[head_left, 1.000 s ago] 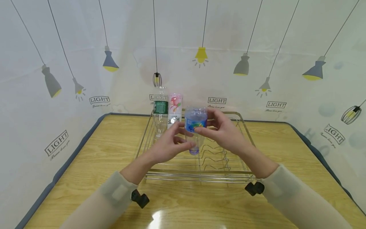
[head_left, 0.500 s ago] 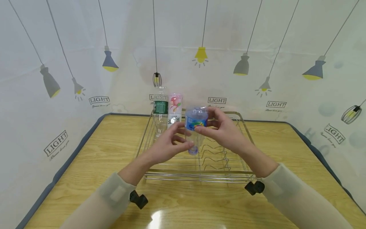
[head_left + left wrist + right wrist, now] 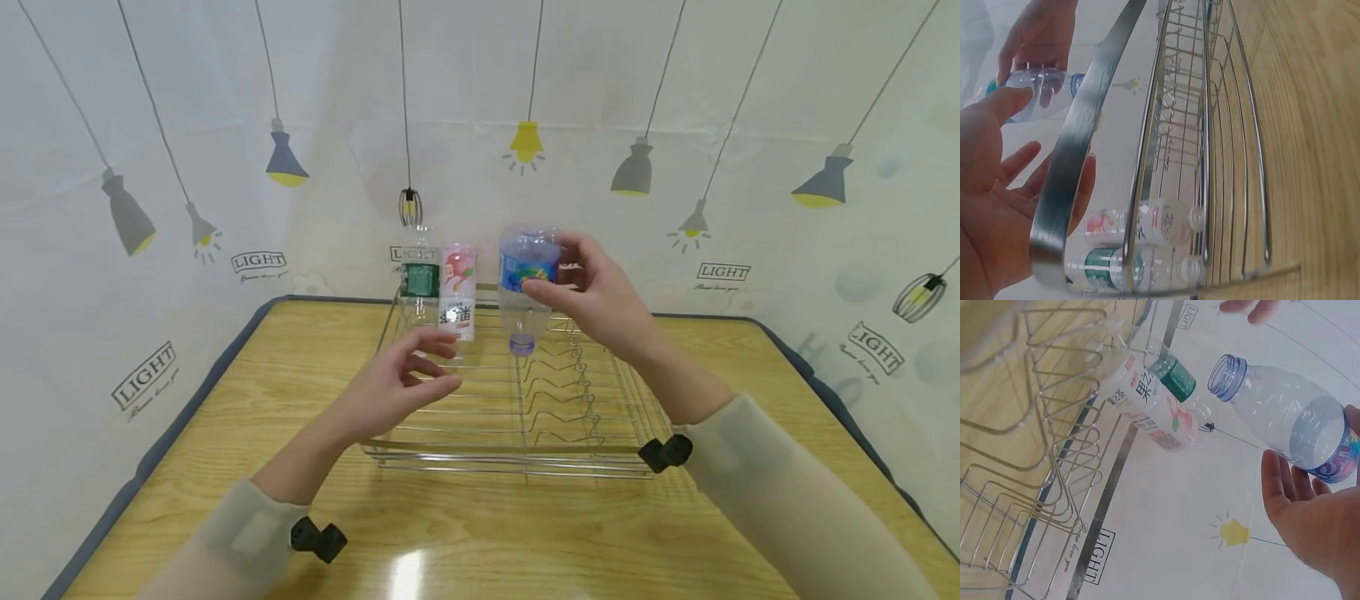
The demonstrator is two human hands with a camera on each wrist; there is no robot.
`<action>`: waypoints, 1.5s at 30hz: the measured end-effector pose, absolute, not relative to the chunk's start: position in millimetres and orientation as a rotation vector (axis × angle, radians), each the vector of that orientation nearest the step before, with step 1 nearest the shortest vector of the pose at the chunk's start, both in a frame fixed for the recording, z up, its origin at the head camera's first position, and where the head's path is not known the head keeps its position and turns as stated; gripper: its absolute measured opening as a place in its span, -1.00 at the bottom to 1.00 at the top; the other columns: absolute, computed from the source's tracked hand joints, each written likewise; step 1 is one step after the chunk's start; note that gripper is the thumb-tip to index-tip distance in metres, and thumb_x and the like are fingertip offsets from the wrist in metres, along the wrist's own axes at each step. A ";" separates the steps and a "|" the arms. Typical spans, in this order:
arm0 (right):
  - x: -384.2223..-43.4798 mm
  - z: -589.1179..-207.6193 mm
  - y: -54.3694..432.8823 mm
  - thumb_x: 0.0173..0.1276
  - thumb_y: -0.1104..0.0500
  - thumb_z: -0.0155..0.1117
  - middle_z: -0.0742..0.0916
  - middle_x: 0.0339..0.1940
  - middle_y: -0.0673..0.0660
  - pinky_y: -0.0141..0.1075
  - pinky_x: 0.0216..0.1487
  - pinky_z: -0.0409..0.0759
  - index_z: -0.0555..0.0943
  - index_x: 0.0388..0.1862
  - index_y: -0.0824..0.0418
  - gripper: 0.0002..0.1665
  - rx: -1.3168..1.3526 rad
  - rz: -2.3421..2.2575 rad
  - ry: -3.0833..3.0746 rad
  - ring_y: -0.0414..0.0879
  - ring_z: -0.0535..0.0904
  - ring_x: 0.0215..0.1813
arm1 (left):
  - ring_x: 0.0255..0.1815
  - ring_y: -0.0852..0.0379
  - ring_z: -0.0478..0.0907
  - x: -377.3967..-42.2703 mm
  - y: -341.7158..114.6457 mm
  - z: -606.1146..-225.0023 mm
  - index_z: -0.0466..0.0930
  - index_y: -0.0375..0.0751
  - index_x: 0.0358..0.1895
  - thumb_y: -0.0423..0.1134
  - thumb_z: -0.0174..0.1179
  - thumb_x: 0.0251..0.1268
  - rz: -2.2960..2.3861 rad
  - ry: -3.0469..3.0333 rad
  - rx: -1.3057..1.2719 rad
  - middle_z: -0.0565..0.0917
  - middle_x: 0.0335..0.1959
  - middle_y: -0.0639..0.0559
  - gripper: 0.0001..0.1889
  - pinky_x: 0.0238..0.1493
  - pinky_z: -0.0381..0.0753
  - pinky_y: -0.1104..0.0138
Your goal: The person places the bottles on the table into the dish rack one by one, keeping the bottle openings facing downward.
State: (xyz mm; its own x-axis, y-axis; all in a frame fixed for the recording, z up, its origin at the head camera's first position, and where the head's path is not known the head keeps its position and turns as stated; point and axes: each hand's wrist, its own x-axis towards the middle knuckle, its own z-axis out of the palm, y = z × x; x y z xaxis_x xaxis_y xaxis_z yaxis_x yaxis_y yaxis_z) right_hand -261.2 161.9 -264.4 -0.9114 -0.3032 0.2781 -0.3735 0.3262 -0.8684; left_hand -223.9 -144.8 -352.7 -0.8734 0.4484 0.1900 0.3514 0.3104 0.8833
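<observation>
My right hand grips a clear plastic bottle with a blue label, held upside down above the wire dish rack. In the right wrist view its uncapped mouth shows, with a purple-tinted neck. My left hand is apart from it, fingers spread and slightly bent, over the rack's front left. Beyond that hand, two bottles stand upside down in the rack's back left: a clear one with a green label and a pink-and-white one with peaches printed on it.
The metal rack sits on a wood-grain table, with a row of bent wire dividers on its right half. Behind and beside the table hangs a white curtain printed with lamps.
The left hand has let go of the blue-labelled bottle and moved left and toward me. My right hand has lifted the bottle up and slightly away.
</observation>
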 end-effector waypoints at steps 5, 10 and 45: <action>-271.4 -255.7 160.9 0.56 -0.03 0.47 0.57 0.33 0.16 -0.21 0.23 0.67 0.31 0.68 0.04 -0.15 0.569 1.662 -2.510 0.03 0.58 0.30 | 0.17 -0.02 0.71 -220.0 -167.6 -357.1 0.52 0.06 0.51 -0.12 0.41 0.55 1.591 2.582 0.722 0.65 0.37 -0.08 -0.45 0.14 0.76 0.18; -285.0 -252.8 157.4 0.54 -0.07 0.48 0.56 0.39 0.19 -0.10 0.33 0.66 0.28 0.71 0.04 -0.10 0.533 1.678 -2.492 0.04 0.56 0.35 | 0.11 0.00 0.69 -215.7 -187.9 -360.2 0.55 0.00 0.49 -0.11 0.39 0.57 1.559 2.676 0.680 0.67 0.36 -0.06 -0.49 0.09 0.73 0.27; -342.6 -273.0 115.0 0.55 -0.06 0.47 0.51 0.53 0.18 -0.04 0.49 0.59 0.27 0.72 0.08 -0.09 0.372 1.933 -2.277 0.05 0.52 0.44 | -0.11 0.00 0.55 -214.1 -215.4 -398.6 0.63 -0.17 0.31 -0.10 0.30 0.63 1.466 2.694 0.497 0.64 0.02 -0.12 -0.64 -0.25 0.59 0.29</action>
